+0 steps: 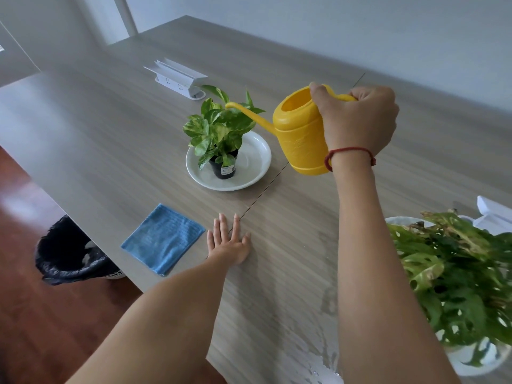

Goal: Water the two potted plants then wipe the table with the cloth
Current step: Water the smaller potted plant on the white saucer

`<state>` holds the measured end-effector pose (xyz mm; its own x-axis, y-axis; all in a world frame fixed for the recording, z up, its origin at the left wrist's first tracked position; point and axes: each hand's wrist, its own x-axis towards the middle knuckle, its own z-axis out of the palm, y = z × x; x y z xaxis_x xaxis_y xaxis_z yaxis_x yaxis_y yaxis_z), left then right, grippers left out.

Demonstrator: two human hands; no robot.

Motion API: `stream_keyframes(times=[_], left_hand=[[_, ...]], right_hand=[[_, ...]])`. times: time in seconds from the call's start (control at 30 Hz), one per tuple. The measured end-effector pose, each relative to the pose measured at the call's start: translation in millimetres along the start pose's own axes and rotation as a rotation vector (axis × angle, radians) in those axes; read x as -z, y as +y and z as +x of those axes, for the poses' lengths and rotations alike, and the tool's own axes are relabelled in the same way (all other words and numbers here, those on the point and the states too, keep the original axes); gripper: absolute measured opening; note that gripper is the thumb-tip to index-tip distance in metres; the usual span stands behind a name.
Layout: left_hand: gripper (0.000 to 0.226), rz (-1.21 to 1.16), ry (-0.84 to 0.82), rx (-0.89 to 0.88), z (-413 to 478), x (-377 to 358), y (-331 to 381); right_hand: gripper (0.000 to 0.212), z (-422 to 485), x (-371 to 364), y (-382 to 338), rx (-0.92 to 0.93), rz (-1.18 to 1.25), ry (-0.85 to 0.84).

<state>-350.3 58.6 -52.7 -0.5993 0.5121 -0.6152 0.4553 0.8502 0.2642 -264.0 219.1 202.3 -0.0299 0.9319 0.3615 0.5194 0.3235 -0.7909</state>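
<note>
Right hand [360, 120] fisted round yellow watering can [299, 134] handle, spout aimed left over small potted plant [219, 131]. Left hand [228, 242] flat, fingers spread, on table [110, 134] beside blue cloth [163, 239] near the front edge. Bare tabletop left of plant.

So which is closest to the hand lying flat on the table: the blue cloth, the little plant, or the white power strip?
From the left hand:
1. Cloth, just to its left.
2. Little plant, farther back on its white dish.
3. Power strip, farthest, at the back.
</note>
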Motion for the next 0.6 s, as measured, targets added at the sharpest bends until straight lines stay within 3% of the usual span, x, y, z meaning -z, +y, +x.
stream_keyframes(times=[0.6], left_hand=[[0.064,-0.012,-0.002,0.008,2.8,-0.1,0.7]], right_hand=[[0.063,3.0,-2.5,0.5,-0.001,0.005,-0.019]])
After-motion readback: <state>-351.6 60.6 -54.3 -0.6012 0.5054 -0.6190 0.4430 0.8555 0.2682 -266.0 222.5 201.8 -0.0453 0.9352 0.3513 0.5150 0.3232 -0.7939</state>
